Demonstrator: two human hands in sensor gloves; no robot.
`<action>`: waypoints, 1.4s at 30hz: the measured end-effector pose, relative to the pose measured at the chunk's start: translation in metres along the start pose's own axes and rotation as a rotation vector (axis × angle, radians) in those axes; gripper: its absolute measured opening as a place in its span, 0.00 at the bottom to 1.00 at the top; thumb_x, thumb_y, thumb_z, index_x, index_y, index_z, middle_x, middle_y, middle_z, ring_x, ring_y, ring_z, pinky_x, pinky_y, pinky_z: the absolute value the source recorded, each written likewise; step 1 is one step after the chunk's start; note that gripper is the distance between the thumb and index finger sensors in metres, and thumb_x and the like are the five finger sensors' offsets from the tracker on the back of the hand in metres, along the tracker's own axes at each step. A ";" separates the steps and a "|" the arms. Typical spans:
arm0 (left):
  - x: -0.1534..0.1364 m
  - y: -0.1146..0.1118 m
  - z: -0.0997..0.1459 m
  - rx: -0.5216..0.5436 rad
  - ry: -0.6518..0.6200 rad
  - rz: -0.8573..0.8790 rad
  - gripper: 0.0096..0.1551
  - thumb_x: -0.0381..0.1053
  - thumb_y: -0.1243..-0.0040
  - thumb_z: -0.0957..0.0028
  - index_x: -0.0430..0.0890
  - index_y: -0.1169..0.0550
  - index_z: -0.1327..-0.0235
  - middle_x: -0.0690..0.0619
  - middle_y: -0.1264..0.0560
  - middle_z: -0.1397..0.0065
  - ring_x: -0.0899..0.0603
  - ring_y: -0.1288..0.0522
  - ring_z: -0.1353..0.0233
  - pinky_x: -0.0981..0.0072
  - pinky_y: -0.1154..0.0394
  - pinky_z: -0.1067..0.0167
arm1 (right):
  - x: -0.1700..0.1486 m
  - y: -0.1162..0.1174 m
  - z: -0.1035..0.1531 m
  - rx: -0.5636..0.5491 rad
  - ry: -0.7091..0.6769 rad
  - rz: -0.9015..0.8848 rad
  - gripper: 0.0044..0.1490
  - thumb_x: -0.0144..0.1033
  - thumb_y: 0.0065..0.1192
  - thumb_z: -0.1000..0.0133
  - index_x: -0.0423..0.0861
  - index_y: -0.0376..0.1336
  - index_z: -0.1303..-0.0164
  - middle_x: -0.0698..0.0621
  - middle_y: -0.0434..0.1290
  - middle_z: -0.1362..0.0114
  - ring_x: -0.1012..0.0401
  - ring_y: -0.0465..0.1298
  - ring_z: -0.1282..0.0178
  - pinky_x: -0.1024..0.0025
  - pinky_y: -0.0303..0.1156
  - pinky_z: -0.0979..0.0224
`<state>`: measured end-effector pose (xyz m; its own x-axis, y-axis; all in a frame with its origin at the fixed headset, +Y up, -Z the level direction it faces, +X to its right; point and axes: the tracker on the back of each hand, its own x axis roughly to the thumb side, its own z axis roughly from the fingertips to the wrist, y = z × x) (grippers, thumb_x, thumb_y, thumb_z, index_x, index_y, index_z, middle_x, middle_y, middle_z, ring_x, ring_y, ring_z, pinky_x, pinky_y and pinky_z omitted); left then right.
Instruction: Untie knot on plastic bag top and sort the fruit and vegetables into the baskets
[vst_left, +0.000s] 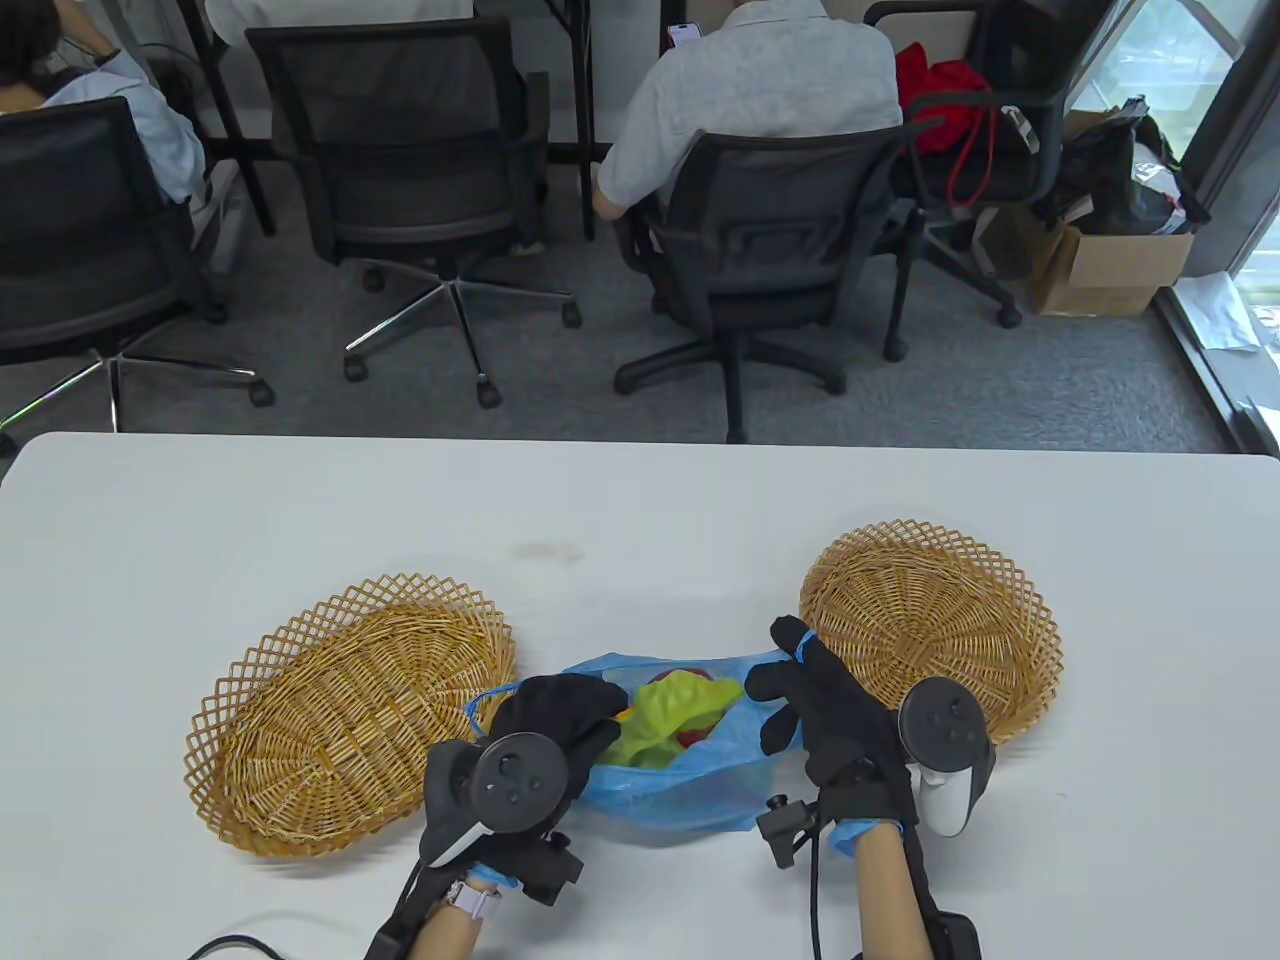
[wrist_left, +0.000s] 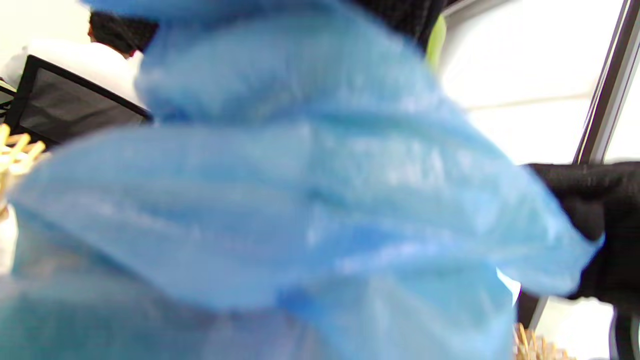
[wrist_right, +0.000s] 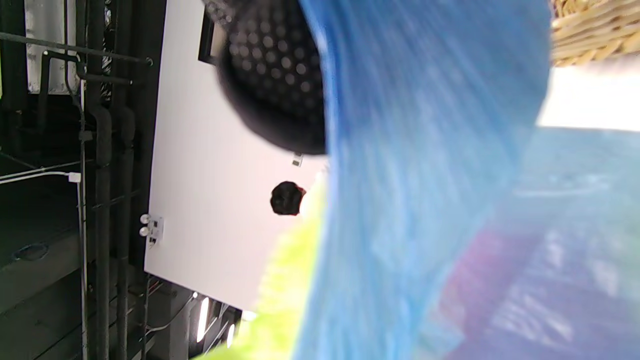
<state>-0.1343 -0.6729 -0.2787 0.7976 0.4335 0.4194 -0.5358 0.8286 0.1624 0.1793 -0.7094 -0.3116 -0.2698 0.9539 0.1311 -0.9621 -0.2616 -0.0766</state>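
Note:
A blue plastic bag (vst_left: 700, 775) lies between two wicker baskets with its mouth pulled open. Inside show a light green leafy vegetable (vst_left: 672, 715) and something red (vst_left: 690, 738) beneath it. My left hand (vst_left: 560, 715) grips the bag's left rim, fingers curled over the edge. My right hand (vst_left: 790, 690) pinches the right rim between thumb and fingers. The left wrist view is filled by blurred blue bag (wrist_left: 300, 210), with my right hand's black glove (wrist_left: 600, 220) at the right. In the right wrist view the bag (wrist_right: 425, 175) fills the frame beside a gloved fingertip (wrist_right: 275, 85) and green leaf (wrist_right: 285, 300).
An oval wicker basket (vst_left: 350, 710) sits left of the bag, a round one (vst_left: 930, 625) to its right, both holding nothing. The white table (vst_left: 400, 520) stretches beyond them. Office chairs and seated people are behind the table's far edge.

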 end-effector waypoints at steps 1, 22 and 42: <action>-0.001 0.004 0.000 0.024 0.003 0.016 0.17 0.51 0.40 0.43 0.60 0.21 0.42 0.55 0.21 0.35 0.43 0.22 0.32 0.45 0.26 0.32 | 0.000 0.000 0.000 -0.007 0.008 0.007 0.31 0.27 0.51 0.34 0.34 0.56 0.20 0.36 0.79 0.43 0.66 0.80 0.68 0.61 0.80 0.55; -0.111 0.093 0.034 0.374 0.437 0.279 0.17 0.49 0.41 0.41 0.57 0.21 0.40 0.52 0.21 0.35 0.41 0.22 0.33 0.44 0.26 0.34 | -0.002 0.001 0.001 0.000 0.021 -0.007 0.31 0.27 0.51 0.34 0.34 0.56 0.20 0.36 0.79 0.43 0.66 0.80 0.68 0.61 0.80 0.55; -0.172 0.049 0.047 0.005 0.912 0.239 0.18 0.44 0.42 0.39 0.52 0.22 0.36 0.47 0.21 0.34 0.37 0.22 0.33 0.41 0.27 0.34 | -0.002 0.000 0.000 0.014 0.012 -0.045 0.31 0.27 0.51 0.34 0.34 0.56 0.20 0.36 0.78 0.43 0.66 0.80 0.68 0.60 0.80 0.54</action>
<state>-0.3108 -0.7239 -0.3016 0.5741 0.7039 -0.4182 -0.7130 0.6809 0.1672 0.1796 -0.7116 -0.3115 -0.2259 0.9665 0.1219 -0.9737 -0.2203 -0.0574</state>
